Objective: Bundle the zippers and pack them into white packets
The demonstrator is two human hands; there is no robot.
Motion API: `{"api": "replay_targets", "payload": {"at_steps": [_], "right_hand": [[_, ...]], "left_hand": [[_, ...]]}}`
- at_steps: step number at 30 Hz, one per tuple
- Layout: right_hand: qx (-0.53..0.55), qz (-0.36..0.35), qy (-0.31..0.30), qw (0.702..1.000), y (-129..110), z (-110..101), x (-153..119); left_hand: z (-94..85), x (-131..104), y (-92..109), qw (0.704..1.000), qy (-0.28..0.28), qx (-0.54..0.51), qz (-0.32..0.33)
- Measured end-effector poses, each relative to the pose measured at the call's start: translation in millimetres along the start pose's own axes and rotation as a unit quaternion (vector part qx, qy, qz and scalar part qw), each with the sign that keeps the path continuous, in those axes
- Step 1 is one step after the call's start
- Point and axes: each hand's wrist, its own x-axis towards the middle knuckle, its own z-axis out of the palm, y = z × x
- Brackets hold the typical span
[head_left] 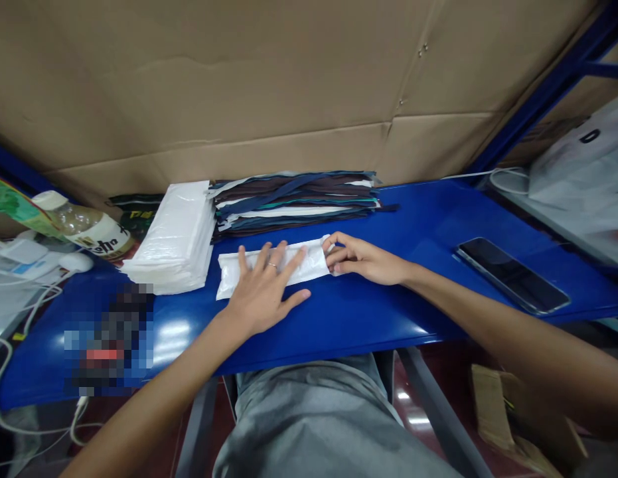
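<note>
A narrow white plastic packet (230,273) lies flat on the blue table (388,312) in front of me. My left hand (261,292) rests on it with the fingers spread, wearing a ring. At the packet's right end, my right hand (361,259) has its fingers bent and closed on the edge; part of the fingertips is hidden there. Just beyond and to the left stands a stack of similar white packets (176,219). Behind my hands lies a pile of dark and white fabric strips (299,199).
A phone (512,273) lies to the right, with a whitish plastic bag (582,159) behind it. At left are a drink bottle (92,229), white chargers (32,255), cables and a blurred-out dark object (114,338). Cardboard (239,79) lines the back. An open carton (518,411) sits on the floor.
</note>
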Motion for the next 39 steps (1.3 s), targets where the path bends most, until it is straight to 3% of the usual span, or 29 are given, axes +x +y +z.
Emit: {"api": "replay_targets", "payload": {"at_steps": [4, 6, 8, 10, 13, 15, 18, 24, 27, 30, 34, 39], "right_hand": [[-0.044, -0.008, 0.009, 0.999, -1, 0, -4], [-0.128, -0.009, 0.089, 0.988, -2, -4, -4], [-0.25, 0.007, 0.205, 0.946, -5, -8, -2], [-0.327, 0.048, 0.246, 0.911, -9, -12, 2], [-0.307, 0.128, 0.153, 0.931, -16, -15, 10], [-0.288, 0.155, 0.123, 0.937, -19, -13, 15], [-0.26, 0.162, 0.125, 0.944, -17, -9, 19], [-0.042, 0.104, 0.146, 0.983, -10, 9, 20], [-0.125, 0.009, 0.146, 0.981, -8, 15, 17], [-0.271, -0.088, 0.175, 0.943, -4, 18, 14], [-0.298, -0.092, 0.182, 0.933, 2, 19, 13], [-0.366, -0.103, 0.153, 0.912, 6, 17, 16]], "left_hand": [[2.3, 11, 11, 0.998, -0.039, -0.045, 0.03], [1.4, 13, 11, 0.997, -0.056, -0.051, 0.025], [0.3, 13, 11, 0.996, -0.063, -0.052, 0.022], [-0.3, 13, 11, 0.996, -0.067, -0.053, 0.022], [0.0, 13, 11, 0.996, -0.066, -0.05, 0.021], [0.8, 12, 11, 0.997, -0.06, -0.048, 0.022], [2.3, 12, 12, 0.997, -0.053, -0.044, 0.024], [4.7, 12, 13, 0.998, -0.038, -0.039, 0.02], [4.9, 11, 13, 0.998, -0.031, -0.044, 0.023], [4.4, 9, 9, 0.998, -0.007, -0.051, 0.024], [2.0, 11, 2, 0.998, 0.039, -0.046, 0.035], [-2.9, 26, 9, 0.983, 0.051, 0.048, 0.169]]}}
